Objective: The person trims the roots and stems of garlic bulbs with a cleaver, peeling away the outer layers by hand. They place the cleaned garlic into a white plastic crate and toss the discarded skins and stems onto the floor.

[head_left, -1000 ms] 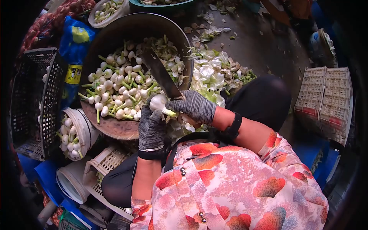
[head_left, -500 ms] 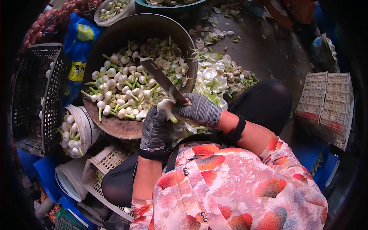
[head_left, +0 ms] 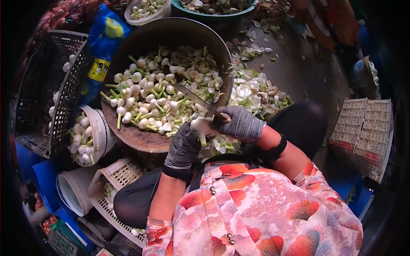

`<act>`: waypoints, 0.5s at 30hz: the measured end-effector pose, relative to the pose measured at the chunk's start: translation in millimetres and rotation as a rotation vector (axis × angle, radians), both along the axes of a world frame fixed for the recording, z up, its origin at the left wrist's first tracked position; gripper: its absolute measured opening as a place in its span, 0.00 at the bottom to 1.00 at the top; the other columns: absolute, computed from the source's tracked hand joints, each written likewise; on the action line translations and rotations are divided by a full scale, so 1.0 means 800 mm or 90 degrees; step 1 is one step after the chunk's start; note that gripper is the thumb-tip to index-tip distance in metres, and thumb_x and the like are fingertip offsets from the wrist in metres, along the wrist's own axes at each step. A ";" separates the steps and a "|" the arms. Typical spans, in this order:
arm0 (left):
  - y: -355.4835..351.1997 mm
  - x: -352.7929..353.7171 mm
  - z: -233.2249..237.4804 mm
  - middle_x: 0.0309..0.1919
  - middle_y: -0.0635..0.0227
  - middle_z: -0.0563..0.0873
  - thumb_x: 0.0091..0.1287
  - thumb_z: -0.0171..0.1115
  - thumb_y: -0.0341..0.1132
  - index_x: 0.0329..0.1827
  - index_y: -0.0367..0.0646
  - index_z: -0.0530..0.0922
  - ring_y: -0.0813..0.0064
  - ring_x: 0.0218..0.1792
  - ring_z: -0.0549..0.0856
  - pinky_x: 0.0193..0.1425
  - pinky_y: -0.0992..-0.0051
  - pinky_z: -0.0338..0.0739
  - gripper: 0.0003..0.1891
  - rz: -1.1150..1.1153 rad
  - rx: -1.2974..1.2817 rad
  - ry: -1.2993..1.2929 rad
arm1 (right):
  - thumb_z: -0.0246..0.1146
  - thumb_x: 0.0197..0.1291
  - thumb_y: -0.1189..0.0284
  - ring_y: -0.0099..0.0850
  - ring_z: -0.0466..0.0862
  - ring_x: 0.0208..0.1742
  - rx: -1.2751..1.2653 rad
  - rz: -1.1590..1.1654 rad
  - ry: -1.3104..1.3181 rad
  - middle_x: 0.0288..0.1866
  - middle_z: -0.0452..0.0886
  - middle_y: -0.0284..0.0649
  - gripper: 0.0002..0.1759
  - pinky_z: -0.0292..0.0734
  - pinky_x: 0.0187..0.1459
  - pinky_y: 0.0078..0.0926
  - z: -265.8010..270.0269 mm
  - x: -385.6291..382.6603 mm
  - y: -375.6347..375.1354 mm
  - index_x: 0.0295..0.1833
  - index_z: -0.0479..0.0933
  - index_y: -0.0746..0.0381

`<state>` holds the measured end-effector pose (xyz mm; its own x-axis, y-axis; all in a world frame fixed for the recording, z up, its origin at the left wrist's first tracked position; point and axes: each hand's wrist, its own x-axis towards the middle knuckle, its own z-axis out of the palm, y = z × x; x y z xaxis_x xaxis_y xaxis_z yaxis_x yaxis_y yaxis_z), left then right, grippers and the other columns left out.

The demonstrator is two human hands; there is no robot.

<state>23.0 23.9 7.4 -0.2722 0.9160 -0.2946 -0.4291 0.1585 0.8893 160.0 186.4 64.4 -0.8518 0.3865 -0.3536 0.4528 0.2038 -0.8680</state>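
Note:
My left hand (head_left: 183,147), in a grey knit glove, holds a white bulb (head_left: 199,126) whose short green stem points down. Wrapped round a knife handle is my right hand (head_left: 243,123), gloved alike. The broad knife blade (head_left: 194,99) reaches up and left over the basin, its lower end close to the bulb. Below it, the large round basin (head_left: 124,135) holds many white bulbs with green stems (head_left: 141,91) on its left side and peelings (head_left: 196,70) on its right.
Leaf scraps (head_left: 252,89) lie on the floor right of the basin. At left are a black crate (head_left: 70,85), a tilted bucket of bulbs (head_left: 100,130) and a white basket (head_left: 124,173). Stacked crates (head_left: 363,132) stand at right. Another person's leg (head_left: 341,19) shows at upper right.
The view has shifted, so the basin sits further right. The knife blade has turned flatter over the basin, and the bulb's stem now points more straight down.

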 end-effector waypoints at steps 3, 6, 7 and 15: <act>0.002 0.000 0.011 0.53 0.53 0.80 0.64 0.60 0.48 0.57 0.36 0.73 0.62 0.52 0.81 0.58 0.61 0.78 0.26 0.007 -0.008 -0.112 | 0.68 0.54 0.62 0.43 0.83 0.36 0.072 -0.043 0.021 0.34 0.83 0.48 0.15 0.77 0.41 0.36 -0.015 0.009 0.004 0.41 0.80 0.61; 0.008 -0.005 0.032 0.51 0.56 0.81 0.63 0.62 0.42 0.50 0.37 0.76 0.63 0.50 0.82 0.58 0.62 0.78 0.19 0.082 -0.058 -0.377 | 0.67 0.55 0.64 0.45 0.84 0.39 0.143 -0.044 -0.020 0.38 0.84 0.49 0.15 0.78 0.43 0.35 -0.010 0.003 0.011 0.45 0.80 0.60; 0.013 -0.010 0.015 0.46 0.59 0.83 0.62 0.62 0.41 0.46 0.39 0.77 0.65 0.44 0.83 0.52 0.65 0.79 0.16 0.007 -0.067 -0.333 | 0.66 0.54 0.66 0.46 0.84 0.40 0.177 -0.053 0.018 0.39 0.83 0.50 0.16 0.78 0.42 0.36 -0.017 0.004 0.011 0.48 0.79 0.60; -0.021 -0.043 0.043 0.51 0.62 0.82 0.63 0.64 0.48 0.62 0.40 0.71 0.68 0.50 0.82 0.51 0.64 0.81 0.29 0.148 0.120 -0.496 | 0.62 0.57 0.58 0.51 0.82 0.43 0.335 0.033 -0.313 0.37 0.83 0.53 0.16 0.76 0.44 0.45 -0.021 -0.027 0.004 0.43 0.80 0.58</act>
<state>-11.2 7.3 42.2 -0.2423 0.9143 -0.3247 -0.9358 -0.1318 0.3270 138.3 189.8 47.6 -0.6643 0.5740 -0.4788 0.7438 0.5706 -0.3480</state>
